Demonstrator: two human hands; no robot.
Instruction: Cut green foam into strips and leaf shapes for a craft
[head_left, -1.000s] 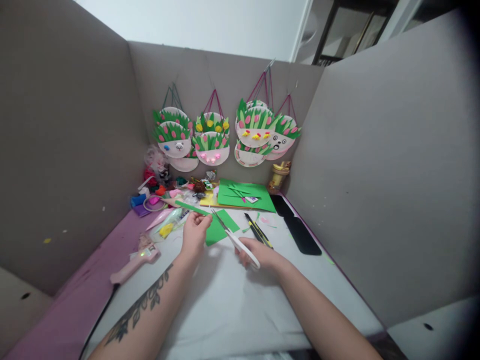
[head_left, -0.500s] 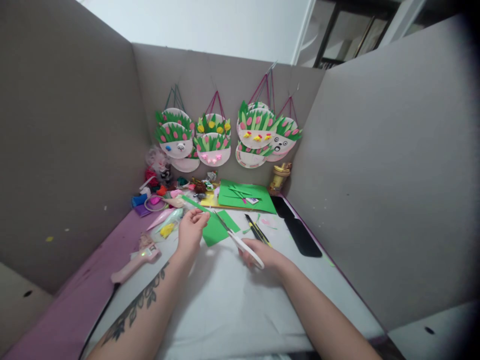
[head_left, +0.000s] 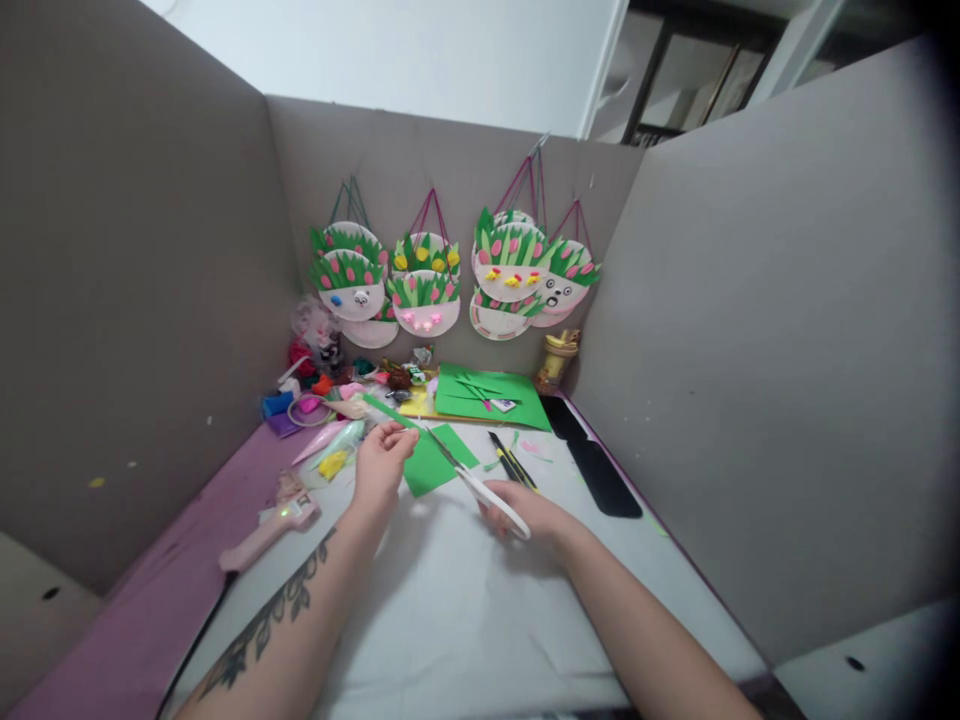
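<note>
My left hand [head_left: 379, 468] is closed in a pinch at the end of a narrow green paper strip [head_left: 384, 406], which slants up and to the left behind the fingers. In my right hand [head_left: 529, 507] is a pair of scissors [head_left: 474, 484] with white handles. Their blades point up and left, with the tips close to my left fingertips. Beneath the blades, a green paper piece [head_left: 431, 472] lies on the white table cover [head_left: 442, 610].
Two yellow-and-black cutters [head_left: 513, 463] lie right of the paper. Behind are a green sheet [head_left: 534, 408] with cut slivers and a yellow cup [head_left: 558, 358]. A pink glue gun [head_left: 271, 530] and bagged craft materials [head_left: 337, 447] sit left. Decorated paper-plate baskets [head_left: 426, 305] hang on the grey partition.
The view has shifted very slightly. Both hands, the strip and the scissors hold nearly the same position.
</note>
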